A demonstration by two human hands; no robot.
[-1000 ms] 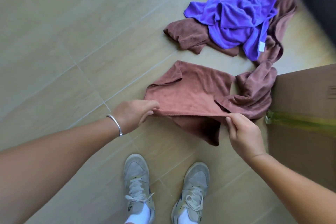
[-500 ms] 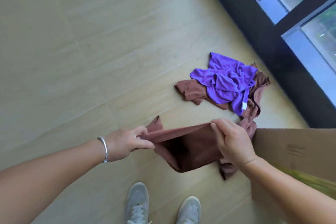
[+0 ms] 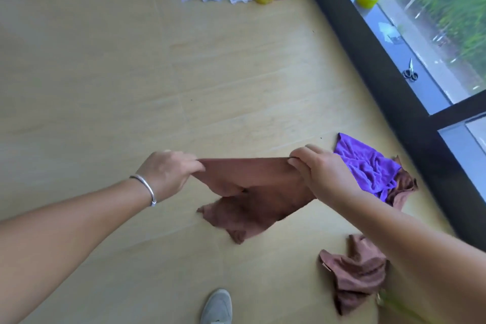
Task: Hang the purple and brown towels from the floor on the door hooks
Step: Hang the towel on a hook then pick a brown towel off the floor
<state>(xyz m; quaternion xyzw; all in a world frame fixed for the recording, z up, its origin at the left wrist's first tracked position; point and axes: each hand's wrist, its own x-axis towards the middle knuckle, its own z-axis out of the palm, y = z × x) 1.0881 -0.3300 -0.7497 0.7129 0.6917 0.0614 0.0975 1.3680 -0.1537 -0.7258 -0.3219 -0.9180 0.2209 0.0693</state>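
While both hands pinch its top edge, left hand (image 3: 171, 173) at one corner & right hand (image 3: 319, 175) at the other, the brown towel (image 3: 252, 200) hangs stretched between them, clear of the floor (image 3: 131, 73). Step in hand looks like pickup/spread of towel no. 1. Purple towel (image 3: 368, 168) lies on the floor near the window, w/ more brown cloth (image 3: 355, 273) nearby. No door hooks in view; next move prob. needs a turn toward the door, grip kept firm.
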